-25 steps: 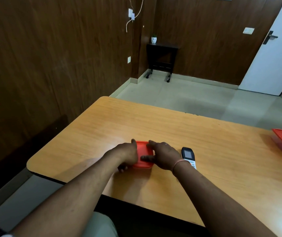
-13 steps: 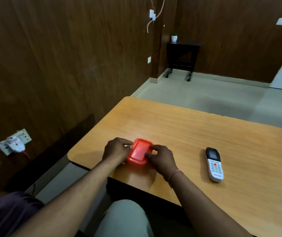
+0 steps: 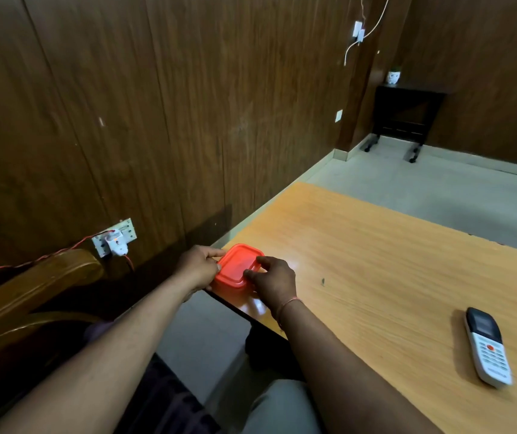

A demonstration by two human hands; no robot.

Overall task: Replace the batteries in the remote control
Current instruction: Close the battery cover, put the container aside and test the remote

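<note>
Step judged: opening red lidded box [image 3: 238, 269], presumably for batteries; left hand [image 3: 199, 267] gripped its edge, right hand [image 3: 274, 281] pinched the lid rim; remote [image 3: 487, 346] lay well right of fingers, untouched; next: peel lid upward

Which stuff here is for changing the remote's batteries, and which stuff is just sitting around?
For the job:
- remote control, lying on the table off to the right
- red box, lid on, gripped by the left hand and right hand; its contents are hidden, so it is only likely part of the job

Just there:
- wall socket
- little plant pot on the dark side table
- wooden chair
</note>
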